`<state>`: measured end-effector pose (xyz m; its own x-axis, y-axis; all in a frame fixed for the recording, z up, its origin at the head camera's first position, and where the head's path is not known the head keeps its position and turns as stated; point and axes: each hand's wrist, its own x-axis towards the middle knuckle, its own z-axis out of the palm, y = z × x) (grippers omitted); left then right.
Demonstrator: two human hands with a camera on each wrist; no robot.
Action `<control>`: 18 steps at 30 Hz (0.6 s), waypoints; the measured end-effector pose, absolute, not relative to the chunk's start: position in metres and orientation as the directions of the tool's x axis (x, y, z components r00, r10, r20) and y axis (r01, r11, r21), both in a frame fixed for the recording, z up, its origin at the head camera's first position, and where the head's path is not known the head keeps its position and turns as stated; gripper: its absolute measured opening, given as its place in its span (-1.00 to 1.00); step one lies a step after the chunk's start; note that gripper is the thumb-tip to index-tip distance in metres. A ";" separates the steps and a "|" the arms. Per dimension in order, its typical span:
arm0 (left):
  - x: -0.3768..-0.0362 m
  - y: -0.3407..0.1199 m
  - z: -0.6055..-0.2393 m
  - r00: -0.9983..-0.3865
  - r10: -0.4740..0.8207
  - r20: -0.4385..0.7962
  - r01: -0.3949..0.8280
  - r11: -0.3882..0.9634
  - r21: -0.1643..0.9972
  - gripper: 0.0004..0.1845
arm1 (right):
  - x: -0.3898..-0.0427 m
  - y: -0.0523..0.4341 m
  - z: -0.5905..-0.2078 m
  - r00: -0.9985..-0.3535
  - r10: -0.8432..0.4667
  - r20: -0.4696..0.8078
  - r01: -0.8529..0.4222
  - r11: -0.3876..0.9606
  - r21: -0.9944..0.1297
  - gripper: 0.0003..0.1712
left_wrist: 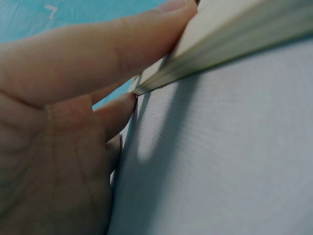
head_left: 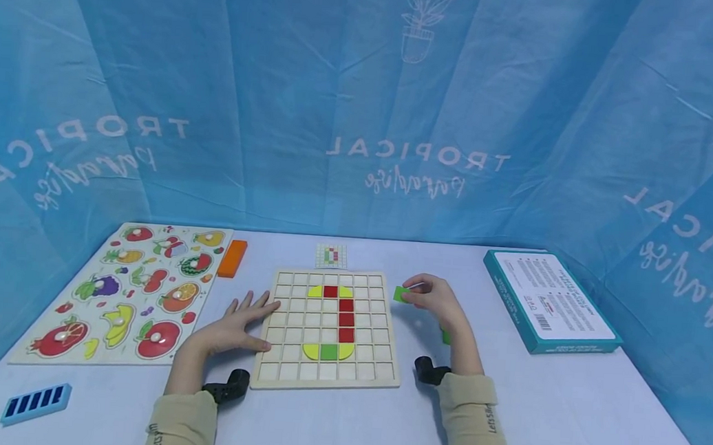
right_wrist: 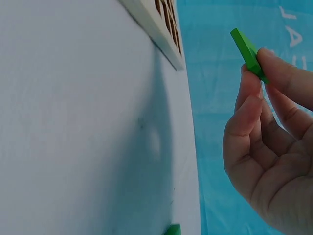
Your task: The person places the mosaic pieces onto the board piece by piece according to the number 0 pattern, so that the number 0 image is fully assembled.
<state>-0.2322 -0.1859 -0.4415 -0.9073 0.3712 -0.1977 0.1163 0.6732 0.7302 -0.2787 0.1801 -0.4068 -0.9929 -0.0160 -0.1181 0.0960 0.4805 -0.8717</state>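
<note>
A wooden grid board (head_left: 329, 327) lies in the middle of the white table, holding red, yellow and green tiles in its central cells. My left hand (head_left: 240, 326) lies flat with straight fingers against the board's left edge (left_wrist: 215, 46). My right hand (head_left: 434, 298) hovers just right of the board's upper corner and pinches a small green tile (head_left: 402, 294) (right_wrist: 248, 50) in its fingertips, lifted off the table. A second green piece (head_left: 445, 336) (right_wrist: 172, 229) lies on the table beside my right wrist.
A fruit peg puzzle (head_left: 131, 291) lies at the left with an orange block (head_left: 232, 258) by it. A small pattern card (head_left: 331, 255) sits behind the board. A teal box (head_left: 548, 302) lies at the right, a blue slotted tray (head_left: 36, 402) near the front left.
</note>
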 end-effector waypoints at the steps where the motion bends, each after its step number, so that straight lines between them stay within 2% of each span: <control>1: -0.232 -0.186 -0.441 -0.908 0.370 -0.199 0.114 0.673 0.731 -0.03 | -0.279 0.178 -0.407 -0.993 -0.022 -0.115 0.091 0.475 -0.875 -0.74; 9: -0.232 -0.186 -0.441 -0.908 0.371 -0.197 0.111 0.664 0.739 -0.04 | -0.280 0.154 -0.401 -0.992 -0.041 -0.121 0.088 0.471 -0.878 -0.75; 18: -0.232 -0.185 -0.441 -0.906 0.372 -0.201 0.109 0.665 0.739 -0.03 | -0.280 0.133 -0.400 -0.989 -0.118 -0.092 0.030 0.448 -0.894 -0.75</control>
